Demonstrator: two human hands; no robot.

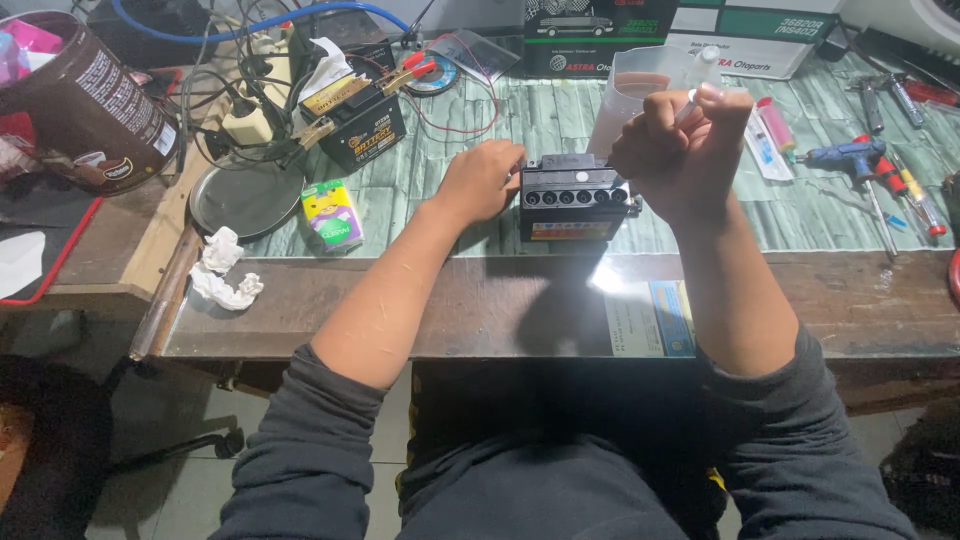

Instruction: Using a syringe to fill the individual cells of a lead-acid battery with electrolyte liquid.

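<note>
On cluttered glass-topped bench (480,300): left hand (482,180) flat against small battery (573,198); right hand (683,140) pinching syringe (690,100).

Bare worktop (480,300) lies open in front of the small black battery (573,200). Behind it a translucent measuring jug (632,92) blocks; wired battery (357,122) crowds left, tools (880,170) right.
</note>
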